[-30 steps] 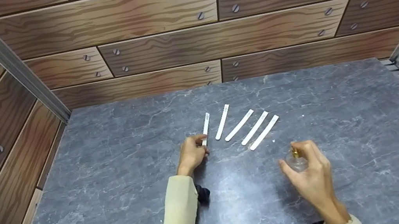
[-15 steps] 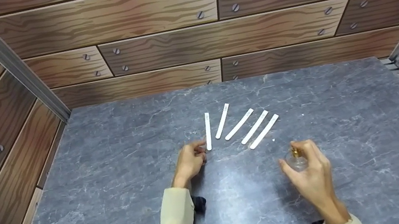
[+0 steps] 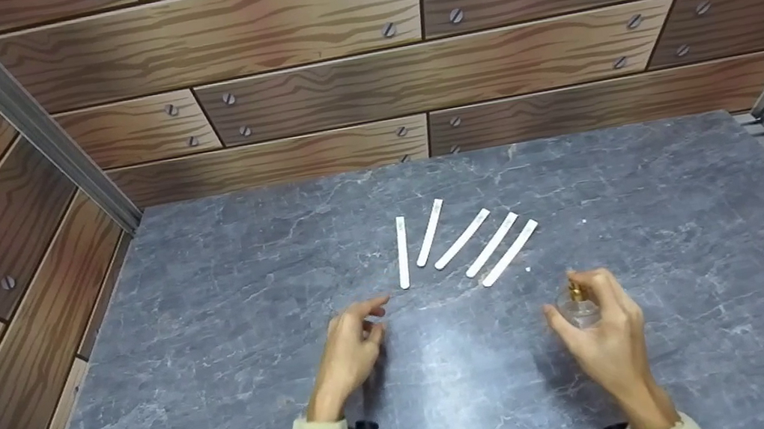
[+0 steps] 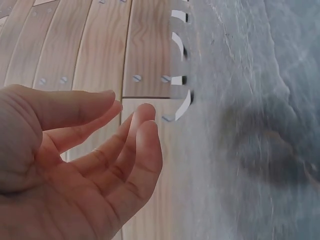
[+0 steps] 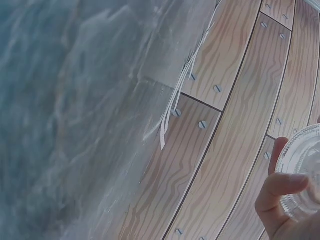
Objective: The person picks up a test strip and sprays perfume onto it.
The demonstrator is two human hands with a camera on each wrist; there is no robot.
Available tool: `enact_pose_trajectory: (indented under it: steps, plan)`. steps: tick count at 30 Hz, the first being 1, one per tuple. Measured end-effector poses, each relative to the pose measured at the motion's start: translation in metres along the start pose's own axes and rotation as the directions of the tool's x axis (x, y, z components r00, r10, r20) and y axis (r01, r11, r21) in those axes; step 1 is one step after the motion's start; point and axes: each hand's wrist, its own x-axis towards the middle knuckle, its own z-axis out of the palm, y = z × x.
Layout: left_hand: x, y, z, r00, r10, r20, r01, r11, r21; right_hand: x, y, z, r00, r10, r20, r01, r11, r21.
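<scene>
Several white paper test strips lie fanned out on the grey marbled table; the leftmost strip [image 3: 403, 253] stands almost in line with the view, and the rightmost strip [image 3: 510, 253] slants. My left hand [image 3: 349, 348] hovers just in front of the leftmost strip, holding nothing. Its fingers are loosely bent, and the left wrist view shows a gap between thumb and fingertips. On the right, my right hand [image 3: 613, 343] grips a small clear glass perfume bottle [image 3: 582, 314] with a gold spray top. The bottle's round ribbed base [image 5: 300, 165] faces the right wrist camera.
The grey table [image 3: 224, 374] ends at a wood-print wall [image 3: 303, 94] behind and another on the left. Metal corner posts [image 3: 26, 116] rise at the back corners. Small white specks lie right of the strips.
My left hand has let go of the leftmost strip and drawn back toward me and to the left. That strip now lies straighter. My right hand keeps the perfume bottle in about the same place.
</scene>
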Motion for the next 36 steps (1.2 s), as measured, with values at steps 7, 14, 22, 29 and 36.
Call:
enact_pose_trajectory:
  steps: [7, 14, 22, 29, 36]
  plan:
    - [-0.022, -0.003, -0.009, 0.998, 0.039, -0.041, -0.037, 0.998, 0.043, -0.001, 0.002, -0.002, 1.000, 0.011, 0.010, -0.011, 1.000, -0.015]
    - [-0.035, -0.011, -0.013, 0.995, 0.064, -0.079, -0.061, 0.997, 0.042, -0.002, 0.003, -0.003, 0.998, 0.012, 0.055, -0.010, 0.999, -0.045]
    - [-0.039, -0.014, -0.018, 0.994, 0.049, -0.101, -0.045, 0.998, 0.040, -0.005, 0.001, -0.004, 0.942, 0.141, 0.305, -0.126, 0.990, -0.067]
    - [-0.037, -0.010, -0.017, 0.998, 0.026, -0.061, -0.024, 0.999, 0.041, -0.007, 0.002, -0.008, 0.767, 0.262, 0.586, -0.232, 0.964, -0.126]
    - [-0.034, -0.008, -0.017, 0.999, 0.029, -0.023, -0.029, 0.999, 0.035, -0.005, 0.003, -0.008, 0.708, 0.299, 0.640, -0.245, 0.954, -0.174]
